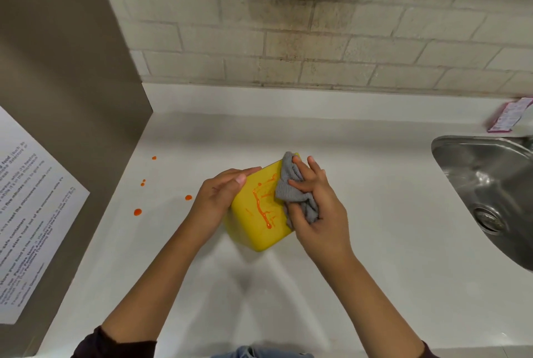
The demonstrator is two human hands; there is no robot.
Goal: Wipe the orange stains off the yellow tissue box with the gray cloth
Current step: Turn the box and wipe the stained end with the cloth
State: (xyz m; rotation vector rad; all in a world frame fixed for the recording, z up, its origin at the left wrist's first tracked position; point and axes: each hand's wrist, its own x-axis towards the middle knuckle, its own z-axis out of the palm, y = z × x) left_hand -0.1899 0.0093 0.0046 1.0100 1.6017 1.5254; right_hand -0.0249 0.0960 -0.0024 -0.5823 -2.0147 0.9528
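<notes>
The yellow tissue box (pixel 251 223) sits tilted on the white counter, in the middle of the view. Orange streaks (pixel 263 204) run across its upper face. My left hand (pixel 222 199) grips the box by its left side, thumb on the top edge. My right hand (pixel 313 207) holds the bunched gray cloth (pixel 291 184) and presses it against the box's upper right part, beside the streaks. The cloth and hand hide the box's right edge.
Several orange drops (pixel 138 212) lie on the white counter (pixel 375 213) left of the box. A steel sink (pixel 490 193) is at the right, with a pink packet (pixel 507 115) behind it. A gray panel with a printed notice (pixel 28 213) stands at the left.
</notes>
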